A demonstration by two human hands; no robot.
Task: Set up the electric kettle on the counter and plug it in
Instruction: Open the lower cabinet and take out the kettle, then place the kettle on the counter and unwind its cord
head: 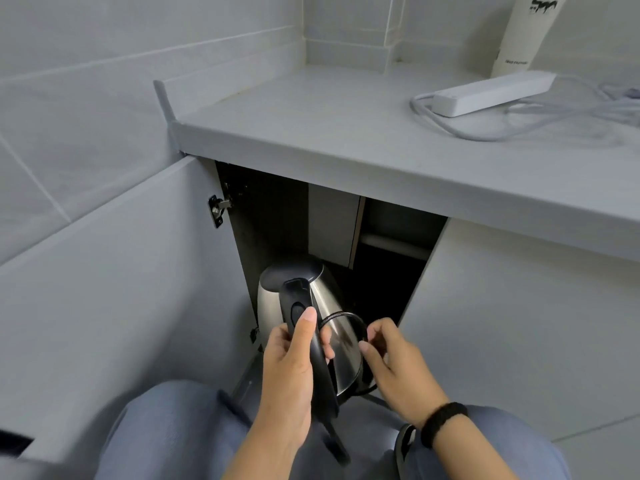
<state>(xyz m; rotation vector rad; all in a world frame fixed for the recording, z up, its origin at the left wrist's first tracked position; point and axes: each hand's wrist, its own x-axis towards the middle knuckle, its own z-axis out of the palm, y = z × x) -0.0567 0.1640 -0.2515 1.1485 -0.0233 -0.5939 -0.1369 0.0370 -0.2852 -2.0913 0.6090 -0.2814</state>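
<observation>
A stainless steel electric kettle (pixel 330 308) with a black lid and black handle is held low in front of an open cabinet, below the grey counter (pixel 311 112). My left hand (pixel 294 368) grips the black handle, thumb lying along its top. My right hand (pixel 391 362) pinches a loop of the black power cord (pixel 346 315) beside the kettle's body. A white power strip (pixel 495 93) with a white cable lies on the counter at the upper right. The kettle's base is hidden behind my hands.
The cabinet door (pixel 121 289) stands open to the left, its hinge near the top. The dark cabinet interior (pixel 388 268) lies behind the kettle. A white cylindrical appliance (pixel 523 32) stands at the counter's back right. My knees in grey trousers fill the bottom.
</observation>
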